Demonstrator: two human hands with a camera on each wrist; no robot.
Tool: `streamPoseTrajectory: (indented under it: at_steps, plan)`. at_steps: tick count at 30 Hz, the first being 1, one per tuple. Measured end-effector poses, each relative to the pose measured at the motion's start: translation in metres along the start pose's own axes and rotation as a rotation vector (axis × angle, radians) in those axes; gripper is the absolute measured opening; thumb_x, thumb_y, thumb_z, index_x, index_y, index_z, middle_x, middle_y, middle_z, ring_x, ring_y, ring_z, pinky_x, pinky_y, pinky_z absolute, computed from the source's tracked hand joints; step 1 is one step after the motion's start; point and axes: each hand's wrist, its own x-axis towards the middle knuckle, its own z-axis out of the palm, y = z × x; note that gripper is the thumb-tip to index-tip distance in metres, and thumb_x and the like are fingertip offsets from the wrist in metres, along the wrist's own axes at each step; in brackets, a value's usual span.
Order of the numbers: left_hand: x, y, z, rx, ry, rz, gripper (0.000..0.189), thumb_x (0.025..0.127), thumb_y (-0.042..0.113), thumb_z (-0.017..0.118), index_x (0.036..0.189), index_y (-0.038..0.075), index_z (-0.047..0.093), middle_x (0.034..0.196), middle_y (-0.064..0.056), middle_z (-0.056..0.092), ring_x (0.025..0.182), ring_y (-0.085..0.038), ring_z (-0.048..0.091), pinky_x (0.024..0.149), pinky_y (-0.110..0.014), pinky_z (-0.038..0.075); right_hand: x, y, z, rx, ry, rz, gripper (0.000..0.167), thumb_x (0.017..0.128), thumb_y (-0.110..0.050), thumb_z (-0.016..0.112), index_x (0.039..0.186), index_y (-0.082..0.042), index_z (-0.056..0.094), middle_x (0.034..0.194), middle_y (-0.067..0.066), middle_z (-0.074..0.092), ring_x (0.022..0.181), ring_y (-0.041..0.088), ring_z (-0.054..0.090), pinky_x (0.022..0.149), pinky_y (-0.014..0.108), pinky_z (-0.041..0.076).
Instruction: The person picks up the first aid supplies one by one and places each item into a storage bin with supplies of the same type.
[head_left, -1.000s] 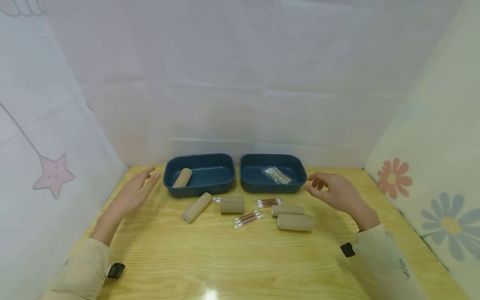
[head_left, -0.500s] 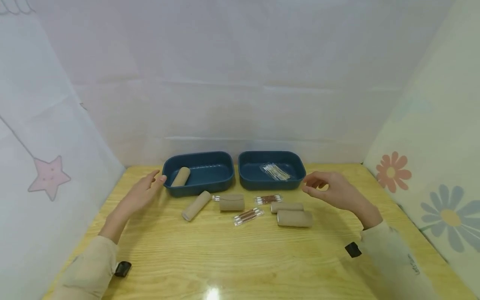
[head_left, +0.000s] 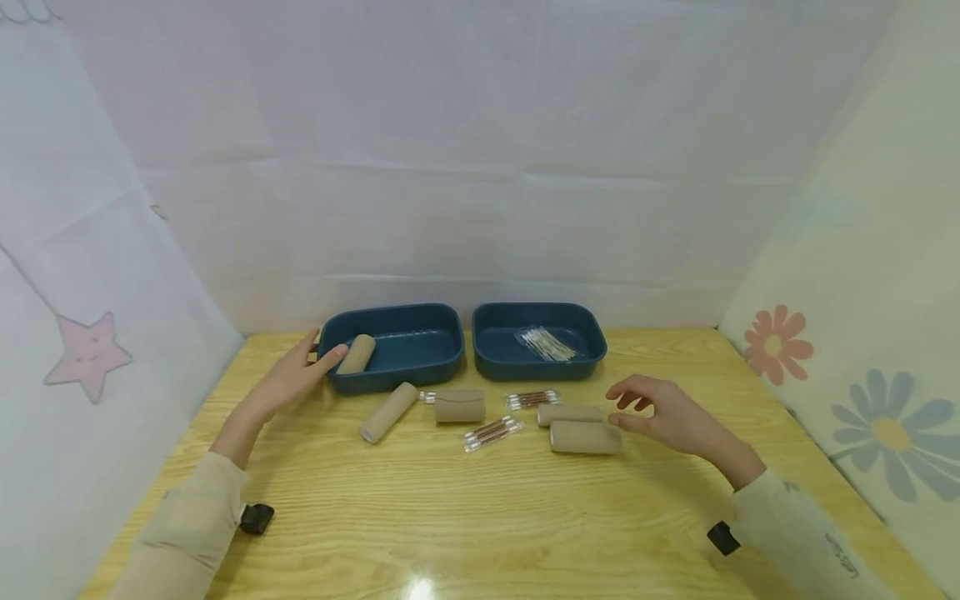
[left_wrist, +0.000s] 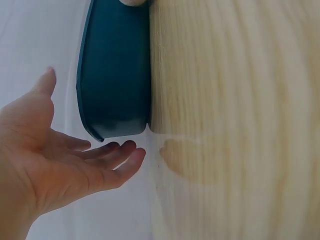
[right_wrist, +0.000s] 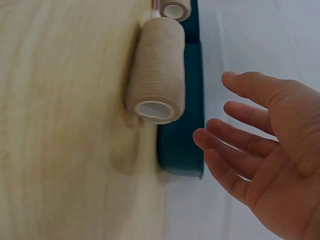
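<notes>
At the left end of the left blue bin (head_left: 405, 382), my left hand (head_left: 288, 379) has its thumb over the near corner and its fingers along the outer side. The left wrist view shows this hand (left_wrist: 65, 155) with loosely bent fingers close to the bin's end wall (left_wrist: 115, 75). A tan roll (head_left: 357, 354) lies in that bin. My right hand (head_left: 671, 417) hovers, fingers relaxed and holding nothing, just right of two tan rolls (head_left: 585, 437). In the right wrist view, the nearest roll (right_wrist: 157, 70) has a ridged surface and a hollow pale core.
Inside the right blue bin (head_left: 540, 369) lies a clear packet of white cotton swabs (head_left: 546, 343). Two more tan rolls (head_left: 388, 412) and several clear packets of brown swabs (head_left: 492, 433) lie on the wooden table (head_left: 420, 517). Cloth walls (head_left: 480, 167) stand behind and beside it.
My left hand has moved right to the left bin's end, its thumb now over the rim. My right hand has come down towards the rolls, away from the right bin.
</notes>
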Motion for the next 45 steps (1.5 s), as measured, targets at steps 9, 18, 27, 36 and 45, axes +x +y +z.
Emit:
streamPoseTrajectory:
  at_steps: [9,18,27,36,45]
  plan:
    - [0.000,-0.007,0.000,-0.023,0.011,0.015,0.114,0.095,0.062,0.063,0.162,0.013,-0.016,0.164,-0.030,0.011,0.137,-0.053,0.036,0.103,-0.063,0.041,-0.002,0.015,0.013,0.032,-0.030,0.004,0.041,0.095,-0.027,0.077,0.127,-0.004,0.066,0.120,0.009,0.066,0.102,0.024,0.065,0.088,0.047,0.054]
    - [0.000,-0.014,0.005,-0.023,-0.007,0.052,0.116,0.092,0.060,0.068,0.162,0.011,-0.010,0.164,-0.029,0.006,0.136,-0.052,0.039,0.102,-0.060,0.043,-0.010,0.026,0.025,0.123,-0.051,0.054,0.046,0.094,-0.029,0.077,0.129,-0.002,0.063,0.123,0.011,0.064,0.106,0.025,0.064,0.092,0.047,0.053]
    - [0.000,-0.011,0.004,-0.011,-0.001,0.052,0.116,0.091,0.061,0.070,0.163,0.008,-0.004,0.164,-0.029,0.009,0.136,-0.050,0.040,0.100,-0.060,0.045,-0.019,0.029,0.034,0.171,-0.047,0.075,0.045,0.094,-0.029,0.078,0.127,-0.003,0.063,0.121,0.007,0.064,0.106,0.025,0.064,0.091,0.042,0.054]
    - [-0.004,-0.011,0.001,-0.121,-0.049,0.008,0.117,0.089,0.057,0.075,0.164,0.012,-0.003,0.167,-0.023,0.001,0.142,-0.051,0.029,0.103,-0.061,0.041,-0.025,0.029,0.039,0.171,-0.083,0.089,0.050,0.096,-0.034,0.075,0.134,-0.004,0.065,0.129,0.011,0.064,0.108,0.026,0.064,0.089,0.039,0.055]
    - [0.000,-0.010,-0.002,-0.163,-0.046,-0.010,0.117,0.087,0.056,0.077,0.165,0.013,0.000,0.168,-0.017,0.001,0.144,-0.050,0.026,0.104,-0.060,0.041,-0.025,0.028,0.043,0.194,-0.074,0.074,0.047,0.095,-0.032,0.075,0.132,-0.004,0.065,0.125,0.008,0.065,0.106,0.021,0.065,0.089,0.036,0.055]
